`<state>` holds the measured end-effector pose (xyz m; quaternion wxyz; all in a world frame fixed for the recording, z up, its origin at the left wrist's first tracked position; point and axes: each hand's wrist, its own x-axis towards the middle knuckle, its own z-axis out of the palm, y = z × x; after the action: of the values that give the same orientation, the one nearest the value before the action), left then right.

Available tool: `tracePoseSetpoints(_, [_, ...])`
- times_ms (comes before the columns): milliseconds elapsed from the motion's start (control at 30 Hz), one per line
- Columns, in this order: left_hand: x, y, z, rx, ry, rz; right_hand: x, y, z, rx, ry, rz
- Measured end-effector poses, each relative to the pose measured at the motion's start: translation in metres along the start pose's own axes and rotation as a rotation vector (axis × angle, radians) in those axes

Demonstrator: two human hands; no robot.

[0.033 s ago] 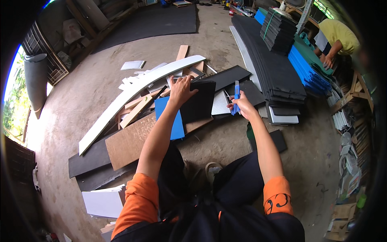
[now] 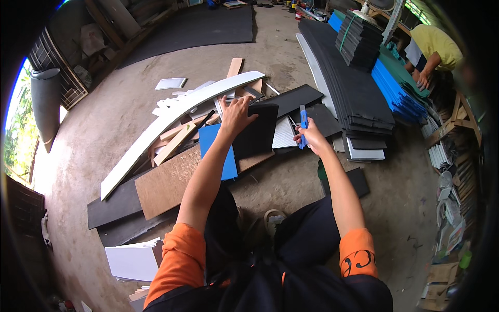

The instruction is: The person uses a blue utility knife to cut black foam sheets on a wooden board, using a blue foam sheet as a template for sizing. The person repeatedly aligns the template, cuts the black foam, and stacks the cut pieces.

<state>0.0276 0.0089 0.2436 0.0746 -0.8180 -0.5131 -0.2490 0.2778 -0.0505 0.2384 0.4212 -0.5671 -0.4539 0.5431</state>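
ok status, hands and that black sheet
Left hand flat on black foam sheet. Right hand grips blue utility knife beside it. Offcuts crowd around.

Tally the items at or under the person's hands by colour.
Black sheet under the left hand: 1
Blue sheet beneath it: 1
Blue cutter in the right hand: 1
Brown board: 1
Total: 4

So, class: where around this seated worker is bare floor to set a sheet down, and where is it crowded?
Bare concrete floor lies left of the long white strip, and again right of the right hand, below the black sheet stack. Crowded: the offcut pile under the left hand.
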Motion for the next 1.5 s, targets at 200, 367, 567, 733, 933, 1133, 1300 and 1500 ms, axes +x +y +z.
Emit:
tracePoseSetpoints(200, [0.012, 0.026, 0.023, 0.043, 0.066, 0.029, 0.011, 0.013, 0.038, -0.577, 0.184, -0.198])
tracePoseSetpoints(367, [0.010, 0.023, 0.041, 0.019, 0.125, 0.133, 0.004, 0.012, 0.063, -0.832, 0.300, -0.434])
tracePoseSetpoints(567, [0.007, 0.030, 0.041, -0.070, 0.055, 0.134, -0.001, 0.012, 0.074, -0.894, 0.292, -0.314])
tracePoseSetpoints(733, [0.017, 0.027, 0.039, -0.083, 0.082, 0.132, 0.005, 0.003, 0.077, -0.935, 0.311, -0.319])
tracePoseSetpoints(933, [0.016, 0.028, 0.041, -0.081, 0.083, 0.121, 0.004, 0.000, 0.077, -0.969, 0.298, -0.249])
tracePoseSetpoints(1133, [0.017, 0.028, 0.044, -0.172, 0.085, 0.160, 0.006, -0.003, 0.078, -1.004, 0.271, -0.150])
tracePoseSetpoints(1300, [0.014, 0.034, 0.043, -0.184, 0.075, 0.171, 0.014, -0.005, 0.077, -0.961, 0.288, -0.166])
tracePoseSetpoints(1500, [0.012, 0.029, 0.041, -0.173, 0.035, 0.096, -0.008, 0.001, 0.084, -0.950, 0.252, -0.156])
